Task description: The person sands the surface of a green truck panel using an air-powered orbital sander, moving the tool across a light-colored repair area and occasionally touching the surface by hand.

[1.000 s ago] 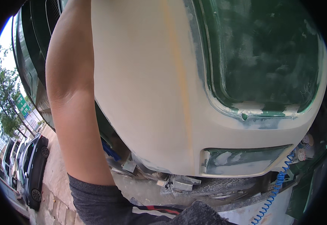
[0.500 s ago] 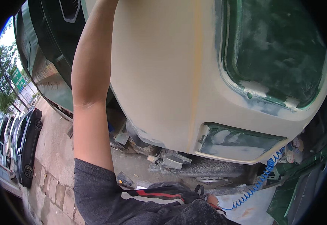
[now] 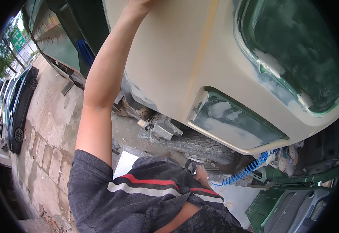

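My left arm reaches up to the cream vehicle body panel (image 3: 165, 50). Only the wrist and the base of my left hand (image 3: 140, 4) show at the top edge, against the panel, and its fingers are out of sight. Low in the middle, past my dark striped shirt, my right hand (image 3: 202, 174) is partly visible beside a small black item (image 3: 191, 166). Its fingers look curled, but what they hold is too small to name. A blue coiled hose (image 3: 247, 169) runs from near that hand up to the right, under the panel's lower edge.
The panel carries a yellowish stripe (image 3: 200, 54), a large green window-shaped area (image 3: 297, 54) and a smaller recessed one (image 3: 235, 120). Underneath lie a tyre (image 3: 200, 145) and metal parts. Green door parts (image 3: 286, 209) are at lower right; parked cars (image 3: 16, 108) stand left.
The view has tilted and shifted, so the panel sits higher and turned. More of my left wrist and hand base now shows at the top. My right hand shows more clearly.
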The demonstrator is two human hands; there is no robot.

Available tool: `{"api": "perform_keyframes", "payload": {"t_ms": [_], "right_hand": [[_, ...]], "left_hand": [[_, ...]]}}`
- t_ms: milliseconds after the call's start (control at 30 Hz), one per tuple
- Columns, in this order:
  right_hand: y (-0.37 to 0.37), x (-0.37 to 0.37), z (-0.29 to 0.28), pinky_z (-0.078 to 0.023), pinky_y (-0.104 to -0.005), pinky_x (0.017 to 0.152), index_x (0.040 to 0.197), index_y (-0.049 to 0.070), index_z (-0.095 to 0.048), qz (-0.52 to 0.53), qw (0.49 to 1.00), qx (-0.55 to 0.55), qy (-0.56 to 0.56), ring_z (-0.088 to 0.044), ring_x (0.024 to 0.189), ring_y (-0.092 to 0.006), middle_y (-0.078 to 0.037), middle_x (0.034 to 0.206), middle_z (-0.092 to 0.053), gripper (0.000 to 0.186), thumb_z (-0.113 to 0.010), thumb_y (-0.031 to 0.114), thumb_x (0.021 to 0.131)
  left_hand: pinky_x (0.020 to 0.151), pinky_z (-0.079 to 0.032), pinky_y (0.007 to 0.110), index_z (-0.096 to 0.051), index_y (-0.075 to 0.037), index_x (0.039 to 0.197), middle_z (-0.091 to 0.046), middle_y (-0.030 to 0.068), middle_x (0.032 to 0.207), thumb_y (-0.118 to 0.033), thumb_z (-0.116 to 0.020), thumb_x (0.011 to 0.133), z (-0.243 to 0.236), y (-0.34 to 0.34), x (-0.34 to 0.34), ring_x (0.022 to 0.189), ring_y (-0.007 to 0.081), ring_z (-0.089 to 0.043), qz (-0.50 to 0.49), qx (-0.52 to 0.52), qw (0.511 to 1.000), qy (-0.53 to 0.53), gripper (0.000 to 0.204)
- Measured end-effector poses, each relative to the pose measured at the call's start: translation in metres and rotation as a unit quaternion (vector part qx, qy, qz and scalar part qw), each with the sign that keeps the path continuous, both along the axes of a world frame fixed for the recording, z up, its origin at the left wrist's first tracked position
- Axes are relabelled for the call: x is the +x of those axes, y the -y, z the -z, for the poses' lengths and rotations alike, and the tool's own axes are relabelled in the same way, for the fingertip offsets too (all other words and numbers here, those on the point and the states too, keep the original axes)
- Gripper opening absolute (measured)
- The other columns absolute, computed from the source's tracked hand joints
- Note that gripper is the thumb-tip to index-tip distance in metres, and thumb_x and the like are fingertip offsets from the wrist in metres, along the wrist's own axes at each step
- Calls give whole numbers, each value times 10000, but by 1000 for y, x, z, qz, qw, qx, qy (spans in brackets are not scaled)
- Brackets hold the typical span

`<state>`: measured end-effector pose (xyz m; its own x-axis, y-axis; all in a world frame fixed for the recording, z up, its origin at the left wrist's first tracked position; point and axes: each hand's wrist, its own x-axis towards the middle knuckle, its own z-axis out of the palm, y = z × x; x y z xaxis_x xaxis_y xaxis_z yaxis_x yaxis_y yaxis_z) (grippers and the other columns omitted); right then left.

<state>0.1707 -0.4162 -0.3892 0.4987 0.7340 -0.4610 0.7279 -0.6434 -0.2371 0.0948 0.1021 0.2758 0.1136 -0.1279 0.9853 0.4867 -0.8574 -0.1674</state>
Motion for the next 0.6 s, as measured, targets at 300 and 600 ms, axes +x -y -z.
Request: {"api": "perform_keyframes", "payload": {"t_ms": [300,600], "right_hand": [[26,-3,12,-552,-498,923,1223,114,-606,-5,996,-76,-45,-643,1135,-404,-197,1254,-601,551,-811,330,759],[52,9,25,-548,-530,899,1267,110,-556,-13,997,-71,-28,-653,1119,-427,-209,1249,-584,660,-800,471,772]], "left_hand": [[1273,-57,542,-295,16,1607,-241,229,1688,-411,-393,1023,222,36,-6,1583,418,-146,22,-101,994,-28,731],[1266,-43,599,-272,17,1613,-199,255,1692,-365,-407,1001,414,48,-9,1579,458,-113,9,-154,988,-25,734]]}}
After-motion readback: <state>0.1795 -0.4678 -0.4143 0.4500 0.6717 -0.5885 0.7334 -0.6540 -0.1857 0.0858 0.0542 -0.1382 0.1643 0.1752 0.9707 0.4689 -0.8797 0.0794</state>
